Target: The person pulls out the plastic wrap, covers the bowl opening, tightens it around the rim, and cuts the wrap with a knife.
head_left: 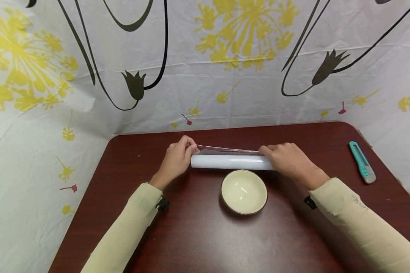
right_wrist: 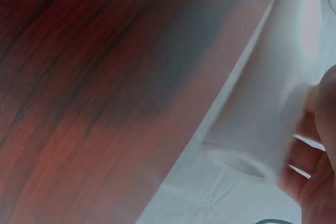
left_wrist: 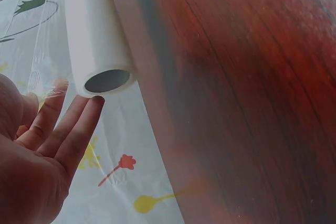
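Note:
A white roll of plastic wrap point(head_left: 229, 162) is held crosswise between the hands, just beyond a cream bowl point(head_left: 244, 192). A strip of clear film point(head_left: 227, 150) stretches along the roll's far side. My left hand point(head_left: 177, 158) pinches one corner of that film between thumb and forefinger; in the left wrist view its other fingers point(left_wrist: 79, 129) extend beside the roll's hollow end. At the opposite end, my right hand point(head_left: 291, 162) grips the roll, its thumb side by the film's edge. The right wrist view shows fingers point(right_wrist: 304, 156) against the roll, somewhat blurred.
A teal box cutter point(head_left: 362, 162) lies at the right on the dark red wooden table point(head_left: 191, 242). White cloth point(head_left: 225, 106) printed with flowers hangs behind the table and along both sides.

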The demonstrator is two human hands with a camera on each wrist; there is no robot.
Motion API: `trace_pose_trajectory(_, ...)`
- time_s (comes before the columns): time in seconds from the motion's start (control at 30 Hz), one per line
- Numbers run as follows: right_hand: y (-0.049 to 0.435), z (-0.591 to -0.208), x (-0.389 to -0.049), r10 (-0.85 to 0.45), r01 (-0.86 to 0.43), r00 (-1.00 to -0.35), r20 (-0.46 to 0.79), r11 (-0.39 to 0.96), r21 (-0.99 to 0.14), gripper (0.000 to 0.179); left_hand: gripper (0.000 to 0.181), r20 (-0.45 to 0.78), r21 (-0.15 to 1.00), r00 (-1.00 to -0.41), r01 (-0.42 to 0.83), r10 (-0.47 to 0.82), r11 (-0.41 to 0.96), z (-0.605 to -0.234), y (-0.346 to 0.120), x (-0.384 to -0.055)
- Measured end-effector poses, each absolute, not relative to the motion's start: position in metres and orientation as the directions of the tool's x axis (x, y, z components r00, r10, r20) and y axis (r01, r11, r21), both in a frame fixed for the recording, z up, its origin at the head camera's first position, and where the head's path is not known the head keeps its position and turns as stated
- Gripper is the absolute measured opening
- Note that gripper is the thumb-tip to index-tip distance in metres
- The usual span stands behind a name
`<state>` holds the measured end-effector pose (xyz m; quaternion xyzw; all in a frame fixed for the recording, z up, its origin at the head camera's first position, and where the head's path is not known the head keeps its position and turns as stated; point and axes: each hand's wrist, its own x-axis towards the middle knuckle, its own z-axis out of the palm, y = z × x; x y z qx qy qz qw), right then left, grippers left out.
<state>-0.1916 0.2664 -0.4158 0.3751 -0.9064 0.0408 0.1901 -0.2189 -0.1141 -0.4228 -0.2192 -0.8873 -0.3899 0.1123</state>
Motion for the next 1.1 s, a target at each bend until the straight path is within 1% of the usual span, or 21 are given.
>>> trace_pose_trajectory(0.13, 0.266, -0.42, -0.194, -0.638, -0.674, -0.66, 0.398, 0.736, 0.062, 0.024, 0.008, 0.361, 0.639, -0.879, 0.475, 0.31, 0.604, -0.424, -0.111, -0.219)
trace_pose_trajectory(0.23, 0.266, -0.424, -0.196, -0.622, -0.658, -0.676, 0.395, 0.751, 0.055, 0.023, 0.007, 0.352, 0.634, -0.882, 0.47, 0.312, 0.613, -0.426, -0.108, -0.218)
trace_pose_trajectory(0.43, 0.268, -0.432, -0.2, -0.615, -0.655, -0.67, 0.415, 0.753, 0.059, 0.018, 0.008, 0.351, 0.622, -0.885, 0.464, 0.305, 0.631, -0.432, -0.102, -0.218)
trace_pose_trajectory(0.5, 0.269, -0.433, -0.201, -0.606, -0.648, -0.678, 0.417, 0.76, 0.051, 0.015, 0.008, 0.356, 0.627, -0.887, 0.46, 0.295, 0.628, -0.433, -0.1, -0.219)
trace_pose_trajectory(0.63, 0.268, -0.435, -0.202, -0.58, -0.625, -0.701, 0.415, 0.78, 0.034, 0.012, 0.008, 0.32, 0.694, -0.915, 0.402, 0.244, 0.598, -0.435, -0.093, -0.216)
trace_pose_trajectory(0.73, 0.268, -0.437, -0.202, -0.565, -0.611, -0.715, 0.412, 0.792, 0.026, 0.011, 0.009, 0.25, 0.752, -0.948, 0.318, 0.196, 0.577, -0.437, -0.087, -0.214)
trace_pose_trajectory(0.83, 0.267, -0.44, -0.2, -0.56, -0.605, -0.718, 0.413, 0.796, 0.028, 0.013, 0.011, 0.199, 0.776, -0.967, 0.253, 0.157, 0.577, -0.438, -0.081, -0.212)
trace_pose_trajectory(1.0, 0.267, -0.444, -0.198, -0.552, -0.597, -0.728, 0.407, 0.802, 0.02, 0.018, 0.01, 0.18, 0.775, -0.974, 0.227, 0.138, 0.59, -0.438, -0.076, -0.21)
trace_pose_trajectory(1.1, 0.267, -0.444, -0.197, -0.535, -0.584, -0.744, 0.4, 0.812, 0.001, 0.015, 0.01, 0.184, 0.779, -0.974, 0.228, 0.134, 0.584, -0.437, -0.075, -0.209)
